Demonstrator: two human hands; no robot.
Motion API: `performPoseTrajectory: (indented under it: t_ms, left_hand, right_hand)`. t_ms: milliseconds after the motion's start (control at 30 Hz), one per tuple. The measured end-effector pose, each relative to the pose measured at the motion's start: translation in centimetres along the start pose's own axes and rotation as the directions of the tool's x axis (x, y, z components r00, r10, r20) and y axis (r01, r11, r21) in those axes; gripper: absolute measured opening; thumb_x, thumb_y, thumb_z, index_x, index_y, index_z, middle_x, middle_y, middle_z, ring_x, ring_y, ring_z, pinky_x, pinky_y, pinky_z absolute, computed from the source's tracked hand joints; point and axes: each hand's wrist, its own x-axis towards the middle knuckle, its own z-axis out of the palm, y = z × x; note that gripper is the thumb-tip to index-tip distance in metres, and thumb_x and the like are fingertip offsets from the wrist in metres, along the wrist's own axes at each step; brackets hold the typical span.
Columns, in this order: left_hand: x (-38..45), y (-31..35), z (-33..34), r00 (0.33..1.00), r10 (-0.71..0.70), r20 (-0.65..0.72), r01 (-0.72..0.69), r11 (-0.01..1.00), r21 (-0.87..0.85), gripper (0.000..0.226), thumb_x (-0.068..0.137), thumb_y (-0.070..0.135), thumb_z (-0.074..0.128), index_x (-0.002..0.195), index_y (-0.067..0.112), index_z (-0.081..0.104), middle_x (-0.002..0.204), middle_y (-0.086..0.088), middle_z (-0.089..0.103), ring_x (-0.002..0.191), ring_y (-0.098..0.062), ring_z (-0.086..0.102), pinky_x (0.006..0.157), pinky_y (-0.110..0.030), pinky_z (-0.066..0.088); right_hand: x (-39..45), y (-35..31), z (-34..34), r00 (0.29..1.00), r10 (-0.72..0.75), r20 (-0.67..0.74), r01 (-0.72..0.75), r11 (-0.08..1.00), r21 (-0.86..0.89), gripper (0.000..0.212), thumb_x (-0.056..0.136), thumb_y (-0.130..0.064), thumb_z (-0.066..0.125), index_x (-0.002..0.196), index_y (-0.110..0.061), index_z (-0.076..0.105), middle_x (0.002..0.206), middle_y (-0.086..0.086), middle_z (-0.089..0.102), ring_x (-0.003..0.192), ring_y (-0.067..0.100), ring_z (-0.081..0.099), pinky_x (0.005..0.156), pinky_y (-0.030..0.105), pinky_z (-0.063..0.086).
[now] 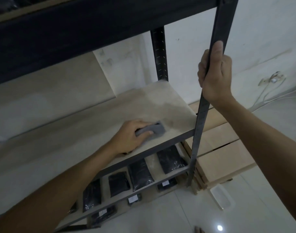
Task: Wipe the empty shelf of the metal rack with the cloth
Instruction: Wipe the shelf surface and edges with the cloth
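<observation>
Head view: left hand [129,137] presses cloth [38,130] on shelf [86,121]; right hand [215,76] grips post [200,115].

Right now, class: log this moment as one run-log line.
left hand: presses grey cloth on empty shelf | right hand: grips front upright | shelf below: black packets

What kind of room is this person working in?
Probably a storeroom or stockroom. A tall metal rack carries rows of sealed black packets on its lower shelves, wooden boards are stacked beside it, and the floor is plain white tile.
</observation>
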Motion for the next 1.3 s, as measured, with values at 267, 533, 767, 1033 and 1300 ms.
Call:
performPoseTrajectory:
  t_ms: [267, 533, 767, 1033, 1300]
  left_hand:
    - [8.1, -7.3, -2.6, 0.928, -0.24, -0.284, 0.315, 0.914, 0.256, 0.038, 0.101, 0.027, 0.056, 0.138, 0.02, 0.061, 0.113, -0.019, 0.065, 0.104, -0.034, 0.062, 0.081, -0.031, 0.043]
    - [0.1, -0.2, 3.3, 0.962, -0.081, -0.26, 0.149, 0.956, 0.252, 0.045, 0.1, 0.047, 0.046, 0.141, 0.03, 0.054, 0.104, -0.001, 0.057, 0.087, -0.017, 0.057, 0.074, -0.027, 0.047]
    - [-0.7, 3.2, 1.5, 0.943, -0.145, -0.3, 0.135, 0.989, -0.055, 0.035, 0.095, 0.036, 0.06, 0.121, 0.015, 0.07, 0.1, -0.004, 0.067, 0.085, -0.016, 0.064, 0.075, -0.03, 0.052]
    - [4.8, -3.4, 1.3, 0.861, -0.327, -0.388, 0.441, 0.862, 0.252, 0.042, 0.104, 0.032, 0.048, 0.145, 0.023, 0.053, 0.127, -0.015, 0.061, 0.115, -0.033, 0.056, 0.092, -0.037, 0.046]
    - [-1.8, 5.3, 6.1, 0.957, -0.132, -0.259, 0.198, 0.949, 0.247, 0.041, 0.102, 0.034, 0.047, 0.139, 0.02, 0.056, 0.111, -0.007, 0.057, 0.092, -0.016, 0.055, 0.078, -0.034, 0.055]
  right_hand:
    - [0.0, 0.9, 0.0, 1.0, -0.024, 0.01, 0.024, 1.0, -0.016, 0.096, 0.078, -0.089, 0.034, 0.063, 0.006, 0.032, 0.054, 0.015, 0.029, 0.046, 0.03, 0.024, 0.044, 0.041, 0.02]
    - [0.1, 0.9, 0.0, 0.998, -0.058, 0.021, 0.058, 0.998, 0.018, 0.093, 0.081, -0.087, 0.036, 0.062, 0.004, 0.028, 0.054, 0.018, 0.024, 0.046, 0.032, 0.02, 0.044, 0.039, 0.016]
    - [0.3, 1.1, -0.5, 0.997, -0.06, 0.044, 0.059, 0.998, 0.031, 0.073, 0.093, -0.076, 0.033, 0.059, -0.012, 0.028, 0.047, -0.007, 0.031, 0.041, 0.021, 0.027, 0.044, 0.035, 0.018]
    - [0.5, 1.4, -0.8, 0.993, -0.097, 0.063, 0.096, 0.995, 0.013, 0.076, 0.095, -0.073, 0.032, 0.055, -0.009, 0.028, 0.046, -0.002, 0.03, 0.04, 0.018, 0.03, 0.044, 0.034, 0.022]
    - [0.6, 1.0, -0.7, 0.994, -0.095, 0.061, 0.095, 0.995, 0.008, 0.064, 0.093, -0.074, 0.034, 0.058, -0.022, 0.028, 0.05, 0.01, 0.03, 0.044, 0.014, 0.03, 0.047, 0.024, 0.022]
